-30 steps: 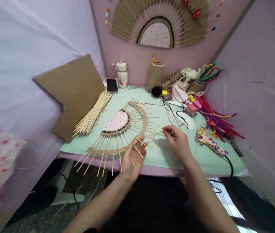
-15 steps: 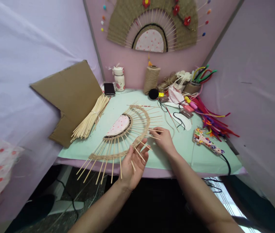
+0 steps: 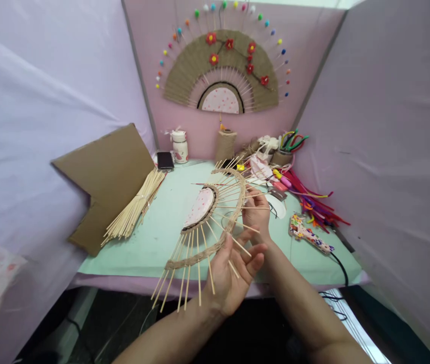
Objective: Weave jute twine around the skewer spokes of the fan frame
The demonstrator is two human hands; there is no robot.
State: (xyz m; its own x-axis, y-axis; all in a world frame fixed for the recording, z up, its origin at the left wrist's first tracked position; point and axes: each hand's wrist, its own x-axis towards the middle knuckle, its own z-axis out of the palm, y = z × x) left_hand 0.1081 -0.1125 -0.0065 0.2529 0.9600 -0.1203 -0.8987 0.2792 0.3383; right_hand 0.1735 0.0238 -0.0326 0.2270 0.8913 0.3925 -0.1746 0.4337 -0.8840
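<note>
A half-round fan frame (image 3: pixel 200 208) of thin wooden sticks is tilted above the table. Its centre is pink-dotted cloth edged with black cord, and a woven twine band (image 3: pixel 196 259) crosses the sticks further out. My left hand (image 3: pixel 233 275) grips this band at the near right, thumb on top, its other fingers partly spread among the stick ends. Behind the sticks on the right side is my right hand (image 3: pixel 257 215), fingers curled close to the band. Sticks cover part of those fingers, and what they pinch is hidden.
Bundled sticks (image 3: pixel 135 207) and cardboard (image 3: pixel 104 182) lie left. Behind are a phone (image 3: pixel 165 161), a white bottle (image 3: pixel 180 147) and a twine spool (image 3: pixel 225 145). Right are pipe cleaners (image 3: pixel 313 199) and a patterned glue gun (image 3: pixel 309 233). A finished fan (image 3: pixel 220 65) hangs on the wall.
The fan frame has been raised and tilted more steeply, shifting right with my left hand. My right hand has moved up behind the sticks. The view has tipped upward, showing more of the wall fan.
</note>
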